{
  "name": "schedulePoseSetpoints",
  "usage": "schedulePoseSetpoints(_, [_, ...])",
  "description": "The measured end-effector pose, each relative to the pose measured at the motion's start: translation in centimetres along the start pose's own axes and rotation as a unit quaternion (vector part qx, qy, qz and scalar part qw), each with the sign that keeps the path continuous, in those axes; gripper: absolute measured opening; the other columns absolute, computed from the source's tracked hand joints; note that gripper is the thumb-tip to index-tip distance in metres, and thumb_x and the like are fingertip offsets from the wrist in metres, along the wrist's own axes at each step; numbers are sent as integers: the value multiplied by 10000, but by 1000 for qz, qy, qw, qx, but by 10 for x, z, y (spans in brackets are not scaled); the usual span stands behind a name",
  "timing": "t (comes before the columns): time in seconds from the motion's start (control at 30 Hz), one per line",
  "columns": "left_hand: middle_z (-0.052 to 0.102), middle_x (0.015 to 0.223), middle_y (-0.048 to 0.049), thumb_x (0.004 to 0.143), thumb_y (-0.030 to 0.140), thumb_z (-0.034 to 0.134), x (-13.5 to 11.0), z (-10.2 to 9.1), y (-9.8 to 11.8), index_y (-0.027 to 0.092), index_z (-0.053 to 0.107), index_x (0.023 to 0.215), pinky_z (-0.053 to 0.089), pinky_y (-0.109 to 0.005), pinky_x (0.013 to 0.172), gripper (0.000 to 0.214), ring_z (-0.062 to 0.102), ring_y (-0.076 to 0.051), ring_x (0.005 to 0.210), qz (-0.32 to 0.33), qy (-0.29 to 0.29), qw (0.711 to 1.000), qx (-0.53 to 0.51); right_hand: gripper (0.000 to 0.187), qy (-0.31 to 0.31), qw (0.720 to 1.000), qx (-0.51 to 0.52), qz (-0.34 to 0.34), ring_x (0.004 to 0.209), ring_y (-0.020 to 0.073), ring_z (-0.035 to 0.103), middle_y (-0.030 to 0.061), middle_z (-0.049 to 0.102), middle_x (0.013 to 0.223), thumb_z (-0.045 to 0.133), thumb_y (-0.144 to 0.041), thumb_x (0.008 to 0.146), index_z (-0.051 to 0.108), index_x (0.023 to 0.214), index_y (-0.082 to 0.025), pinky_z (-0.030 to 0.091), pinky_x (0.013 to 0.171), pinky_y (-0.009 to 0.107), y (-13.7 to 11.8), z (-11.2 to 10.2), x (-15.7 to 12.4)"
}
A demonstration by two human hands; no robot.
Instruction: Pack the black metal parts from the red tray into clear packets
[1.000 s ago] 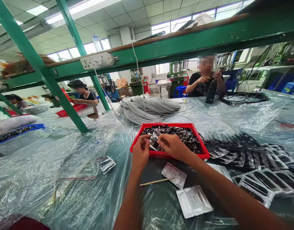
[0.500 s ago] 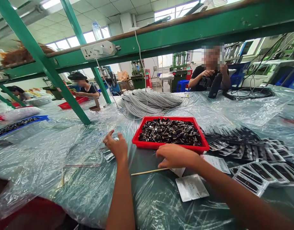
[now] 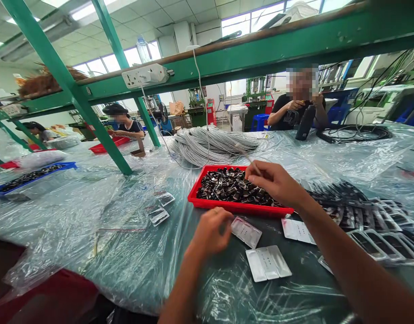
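Observation:
My right hand (image 3: 270,180) is closed on a thin wooden stick (image 3: 254,165), its far end pointing up and left over the red tray (image 3: 223,206). In the tray lies a heap of small black parts (image 3: 223,186) with shiny metal pieces. My left hand (image 3: 211,230) is just in front of the tray, fingers curled but apart, with nothing visible in them. Its fingertips are close to a silver packet (image 3: 246,231) with a reddish edge; whether they touch it I cannot tell. Another silver packet (image 3: 268,263) lies nearer me, and a third packet (image 3: 297,230) lies beside my right forearm.
Rows of black pieces in clear trays (image 3: 384,245) spread to the right. Two small packets (image 3: 159,215) lie left on the plastic-covered table (image 3: 125,265). Behind the tray sits a grey cable coil (image 3: 210,144). A green beam (image 3: 234,58) crosses overhead; a co-worker (image 3: 297,112) sits opposite.
My right hand has picked up the stick from the table and raised it over the tray. My left hand has moved right, from near the small packets to the silver packet.

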State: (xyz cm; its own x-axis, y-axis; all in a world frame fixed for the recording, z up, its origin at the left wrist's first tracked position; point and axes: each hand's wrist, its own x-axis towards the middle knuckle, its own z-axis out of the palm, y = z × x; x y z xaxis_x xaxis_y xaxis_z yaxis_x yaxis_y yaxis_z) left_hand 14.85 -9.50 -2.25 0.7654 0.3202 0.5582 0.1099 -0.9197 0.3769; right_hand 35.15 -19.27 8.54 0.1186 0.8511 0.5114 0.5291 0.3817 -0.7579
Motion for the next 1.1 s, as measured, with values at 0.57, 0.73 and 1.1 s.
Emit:
schedulePoseSetpoints(0.57, [614,1129,-88,697,274,766,-64,22,33,192,510,1232,468,-453,942,598,580,-273,1079,-304,-43,952,16,347,42,840,484,240,365,49,150,-112,189,411,587,-444,731,480,516,-194,109,396,244,56,143,-25])
schedulePoseSetpoints(0.73, [626,1105,-95,617,215,805,-64,32,31,177,505,1187,477,-461,925,645,589,-295,1088,-335,12,942,-19,379,64,848,471,233,378,51,151,-96,216,410,590,-458,711,472,469,-191,104,410,252,66,164,-39])
schedulePoseSetpoints(1.1, [621,1106,-84,676,269,753,-62,34,33,202,412,1186,474,-441,893,617,606,-273,1030,-325,37,944,-47,373,4,889,398,227,424,92,304,-46,345,430,509,-434,777,468,492,-197,214,446,258,69,169,-47])
